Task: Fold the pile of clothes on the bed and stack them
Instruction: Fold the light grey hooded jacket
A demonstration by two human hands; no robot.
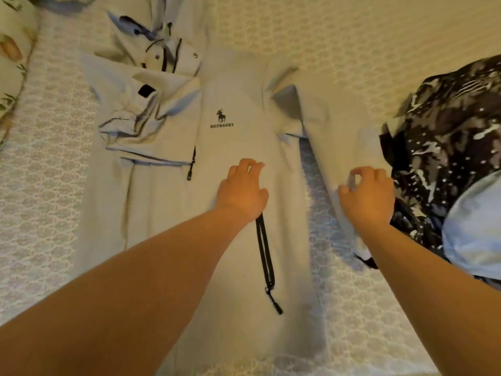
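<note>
While looking down over the bed, saw a pale jacket (230, 104) spread front-up on the patterned bed cover (40, 199), collar end far, hem near. Made out a small dark horse logo (221, 119) on the chest, with lettering under it too soft to read surely. Noted the hood (162, 50) bunched and rumpled at the far left, with black trim and snaps. Noted also a black zipper (267, 256) running slantwise down the lower front, its pull lying loose at the near end.

Had the left hand (242, 191) palm down on the jacket's front, just above the top of that zipper, fingers loosely curled and clasping nothing, only pressing the cloth. Had the right hand (367, 198) on the sleeve (333, 137) at the right side, thumb and fingertips pinched on a fold of its fabric near the edge. Found this sleeve angled out from the shoulder toward the near right, apart from the body, with a strip of bed cover showing between.

Saw the rest of the clothes heaped at the right edge: a dark mottled garment (455, 118) touching the sleeve, and a light blue garment (474, 226) on top of its near part. Glimpsed a floral pillow (10, 50) at the far left.
</note>
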